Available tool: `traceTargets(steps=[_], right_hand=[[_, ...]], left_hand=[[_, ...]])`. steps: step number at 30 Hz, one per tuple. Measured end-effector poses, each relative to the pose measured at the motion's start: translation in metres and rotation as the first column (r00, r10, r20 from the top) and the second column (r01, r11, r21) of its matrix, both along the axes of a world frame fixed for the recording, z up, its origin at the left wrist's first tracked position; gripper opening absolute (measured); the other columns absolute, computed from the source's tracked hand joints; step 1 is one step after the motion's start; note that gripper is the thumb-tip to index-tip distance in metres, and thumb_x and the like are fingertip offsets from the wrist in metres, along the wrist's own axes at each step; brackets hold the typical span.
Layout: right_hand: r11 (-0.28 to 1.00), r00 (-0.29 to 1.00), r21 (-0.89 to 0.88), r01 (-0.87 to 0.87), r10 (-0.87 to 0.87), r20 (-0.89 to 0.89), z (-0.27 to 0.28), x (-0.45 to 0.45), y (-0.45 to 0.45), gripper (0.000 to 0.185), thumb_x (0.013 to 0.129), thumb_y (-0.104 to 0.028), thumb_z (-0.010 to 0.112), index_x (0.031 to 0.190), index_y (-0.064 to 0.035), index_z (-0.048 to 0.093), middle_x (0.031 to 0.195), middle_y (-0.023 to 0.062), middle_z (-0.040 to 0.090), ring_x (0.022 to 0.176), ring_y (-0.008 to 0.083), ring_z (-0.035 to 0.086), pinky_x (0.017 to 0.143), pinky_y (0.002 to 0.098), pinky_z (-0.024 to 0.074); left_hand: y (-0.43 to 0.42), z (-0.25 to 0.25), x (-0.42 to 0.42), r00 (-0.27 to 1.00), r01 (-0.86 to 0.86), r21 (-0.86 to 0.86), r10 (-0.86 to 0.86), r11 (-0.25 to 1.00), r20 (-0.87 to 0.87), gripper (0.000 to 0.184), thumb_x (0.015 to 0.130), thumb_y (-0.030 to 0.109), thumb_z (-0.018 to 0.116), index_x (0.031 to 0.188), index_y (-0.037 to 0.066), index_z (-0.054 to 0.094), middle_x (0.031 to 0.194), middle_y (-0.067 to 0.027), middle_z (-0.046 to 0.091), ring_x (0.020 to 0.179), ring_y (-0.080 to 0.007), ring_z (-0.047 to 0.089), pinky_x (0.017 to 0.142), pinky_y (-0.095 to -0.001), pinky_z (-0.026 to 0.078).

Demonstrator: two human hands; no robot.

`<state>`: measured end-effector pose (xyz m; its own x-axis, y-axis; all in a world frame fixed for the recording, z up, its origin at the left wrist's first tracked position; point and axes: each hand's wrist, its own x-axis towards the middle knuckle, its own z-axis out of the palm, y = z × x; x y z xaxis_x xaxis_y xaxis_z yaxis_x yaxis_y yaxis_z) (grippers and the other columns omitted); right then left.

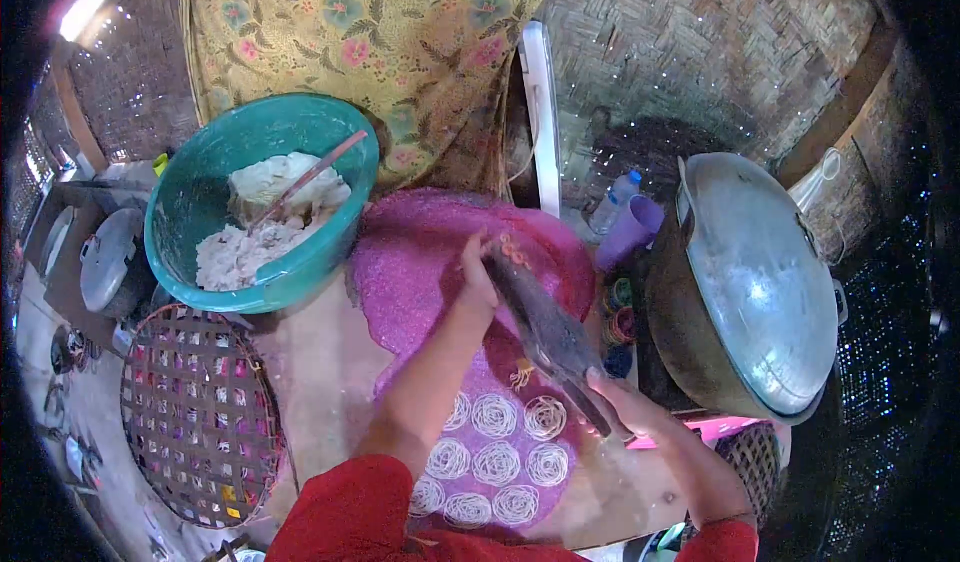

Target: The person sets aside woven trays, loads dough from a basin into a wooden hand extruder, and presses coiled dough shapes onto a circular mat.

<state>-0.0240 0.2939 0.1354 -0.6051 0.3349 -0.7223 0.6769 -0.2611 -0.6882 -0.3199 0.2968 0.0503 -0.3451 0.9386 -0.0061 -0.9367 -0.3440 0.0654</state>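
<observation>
A long dark wooden press (545,322) is held slantwise over a pink mat (420,282). My left hand (479,274) is closed at its upper end, with part of the fingers hidden behind it. My right hand (628,406) grips the lower end, fingers wrapped under the handle. Short pinkish strands (515,252) show by the upper end, and a few yellowish strands (522,375) lie or hang beside the press; I cannot tell which. Several round nests of thin white noodle strands (495,463) lie in rows on the near part of the mat, below both hands.
Left stands a green basin (160,252) holding white dough (280,187) and a stick (310,184). A woven tray (200,412) lies below it. To the right are a large lidded pot (765,282), a purple cup (630,232) and a plastic bottle (615,202). A patterned curtain (370,52) hangs behind.
</observation>
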Motion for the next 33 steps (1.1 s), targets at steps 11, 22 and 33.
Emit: traceTargets(steps=[11, 22, 33], right_hand=[[0.999, 1.0, 0.04, -0.009, 0.009, 0.008, 0.041, 0.018, -0.021, 0.057, 0.091, -0.058, 0.041, 0.095, -0.0036, 0.059, 0.072, 0.0073, 0.062, 0.059, 0.0149, 0.06, 0.051, 0.0286, 0.0477], [1.0, 0.986, -0.004, 0.015, -0.015, -0.168, 0.006, 0.01, -0.031, 0.056, 0.089, -0.059, 0.045, 0.081, -0.0055, 0.06, 0.065, 0.0036, 0.06, 0.053, 0.013, 0.057, 0.046, 0.0257, 0.0451], [0.967, 0.984, 0.199, 0.16, -0.14, -0.11, 0.001, 0.042, -0.025, 0.046, 0.089, -0.054, 0.049, 0.086, -0.009, 0.058, 0.063, 0.0019, 0.057, 0.05, 0.0106, 0.053, 0.044, 0.0257, 0.0427]], left_hand=[[-0.023, 0.029, 0.019, 1.0, 0.006, -0.022, -0.006, 1.0, -0.005, 0.039, 0.083, 0.047, 0.043, 0.069, 0.011, 0.048, 0.06, -0.0045, 0.048, 0.056, -0.0231, 0.05, 0.059, -0.0411, 0.044], [-0.032, 0.041, 0.0, 0.98, -0.051, -0.048, 0.041, 0.998, -0.196, 0.037, 0.083, 0.046, 0.041, 0.07, 0.012, 0.047, 0.058, -0.0028, 0.047, 0.054, -0.0229, 0.049, 0.056, -0.0407, 0.043], [0.014, 0.032, 0.04, 0.992, 0.076, 0.0, -0.076, 0.997, -0.105, 0.034, 0.083, 0.046, 0.044, 0.067, 0.015, 0.045, 0.057, -0.0001, 0.045, 0.053, -0.0199, 0.048, 0.057, -0.0381, 0.042]])
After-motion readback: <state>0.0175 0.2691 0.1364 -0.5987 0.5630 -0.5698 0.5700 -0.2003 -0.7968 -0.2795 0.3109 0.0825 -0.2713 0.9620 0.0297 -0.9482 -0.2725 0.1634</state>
